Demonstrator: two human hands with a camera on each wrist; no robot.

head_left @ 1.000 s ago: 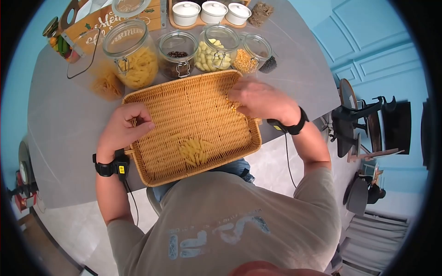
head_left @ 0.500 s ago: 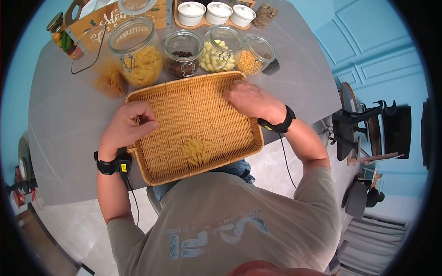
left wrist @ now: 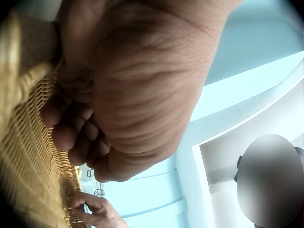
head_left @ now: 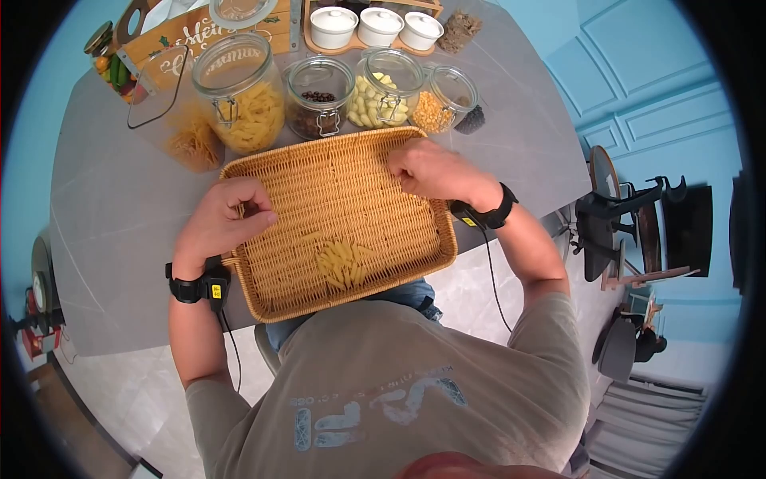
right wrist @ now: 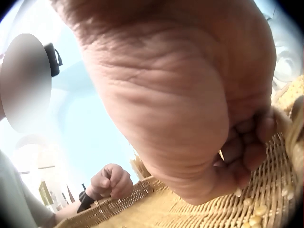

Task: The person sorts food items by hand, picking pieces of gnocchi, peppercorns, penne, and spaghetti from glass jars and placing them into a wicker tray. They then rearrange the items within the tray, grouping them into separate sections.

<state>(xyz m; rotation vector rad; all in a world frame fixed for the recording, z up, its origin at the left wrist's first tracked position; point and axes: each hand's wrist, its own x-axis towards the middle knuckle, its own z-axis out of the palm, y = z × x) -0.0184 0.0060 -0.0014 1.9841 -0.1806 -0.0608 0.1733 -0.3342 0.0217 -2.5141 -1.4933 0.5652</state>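
Note:
A rectangular wicker basket (head_left: 335,199) holds a small pile of penne (head_left: 343,263) near its front. My right hand (head_left: 435,169) is inside the far right corner, fingers curled low over the weave. In the right wrist view, a pale bit like a corn kernel (right wrist: 239,192) shows at the fingertips, and more corn kernels (right wrist: 255,221) lie on the weave below; the rest of what the curled fingers enclose is hidden. My left hand (head_left: 227,215) hovers at the left rim, palm down, its fingers (left wrist: 61,137) loosely curled with nothing between them.
Behind the basket stand glass jars: tall penne jar (head_left: 251,120), dark-bean jar (head_left: 319,100), jar of pale yellow pieces (head_left: 381,100) and corn jar (head_left: 435,112). A container of thin pasta (head_left: 191,144) is at left. White lidded pots (head_left: 379,28) stand farther back.
My right hand has shifted slightly left within the far right corner, and its fingers look more tightly curled. The left hand stays almost in place, and the view has shifted a little.

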